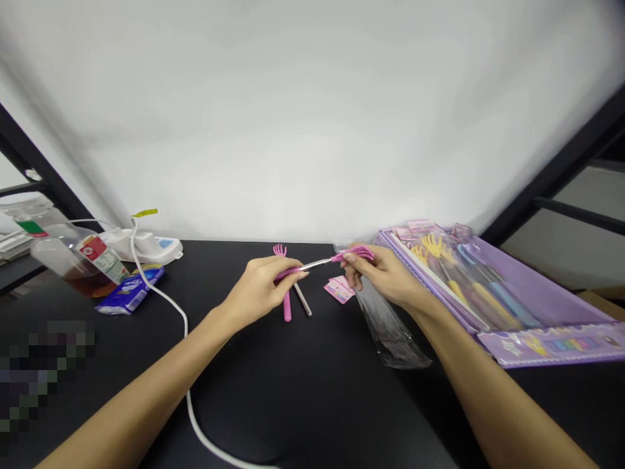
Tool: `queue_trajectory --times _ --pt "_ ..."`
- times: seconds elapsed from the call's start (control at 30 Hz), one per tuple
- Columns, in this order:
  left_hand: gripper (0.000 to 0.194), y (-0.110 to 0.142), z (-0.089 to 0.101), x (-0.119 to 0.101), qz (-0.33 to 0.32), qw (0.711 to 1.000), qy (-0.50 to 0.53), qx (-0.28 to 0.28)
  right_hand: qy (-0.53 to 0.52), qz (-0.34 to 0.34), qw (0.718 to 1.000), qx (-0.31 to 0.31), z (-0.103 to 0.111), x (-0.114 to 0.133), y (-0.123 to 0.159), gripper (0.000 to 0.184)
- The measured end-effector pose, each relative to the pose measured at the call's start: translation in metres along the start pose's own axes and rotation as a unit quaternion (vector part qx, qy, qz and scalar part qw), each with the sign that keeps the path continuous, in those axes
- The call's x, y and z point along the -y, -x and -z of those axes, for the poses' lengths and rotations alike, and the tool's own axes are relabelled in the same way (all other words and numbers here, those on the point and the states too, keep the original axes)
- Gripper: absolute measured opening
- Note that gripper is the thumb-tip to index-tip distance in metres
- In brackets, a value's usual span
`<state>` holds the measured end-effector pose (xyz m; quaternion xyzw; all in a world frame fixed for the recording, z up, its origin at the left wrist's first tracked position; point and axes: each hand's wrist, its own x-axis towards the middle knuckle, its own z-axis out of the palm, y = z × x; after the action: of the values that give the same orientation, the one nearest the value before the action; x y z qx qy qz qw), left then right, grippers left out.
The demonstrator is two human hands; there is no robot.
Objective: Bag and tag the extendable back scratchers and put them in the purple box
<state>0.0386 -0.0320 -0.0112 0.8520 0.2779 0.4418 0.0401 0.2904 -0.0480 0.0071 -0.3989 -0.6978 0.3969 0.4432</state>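
A pink back scratcher with a silver metal shaft is held nearly level between my two hands above the table. My left hand closes around its pink handle end. At the other end, my right hand pinches the pink claw head. Below my left hand lie a pink handle, a thin metal rod and a pink claw; my hand hides whether they are joined. Pink cards lie near my right hand, beside a clear plastic sleeve.
A purple display box at right holds yellow and blue back scratchers. At left are a bottle of brown liquid, a blue packet and a white power strip. A white cable crosses the black table.
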Motion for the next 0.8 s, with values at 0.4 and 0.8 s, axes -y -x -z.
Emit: queue_trajectory --times 0.4,0.8 --pt "0.025 -0.002 -0.002 0.003 0.127 0.98 0.133 0.074 -0.173 0.006 0.945 -0.278 0.023 0.006 -0.005 0.035" --pt "0.024 -0.001 -0.013 -0.019 0.151 0.963 0.22 -0.038 -0.321 -0.004 0.877 -0.357 0.022 0.013 -0.007 0.035"
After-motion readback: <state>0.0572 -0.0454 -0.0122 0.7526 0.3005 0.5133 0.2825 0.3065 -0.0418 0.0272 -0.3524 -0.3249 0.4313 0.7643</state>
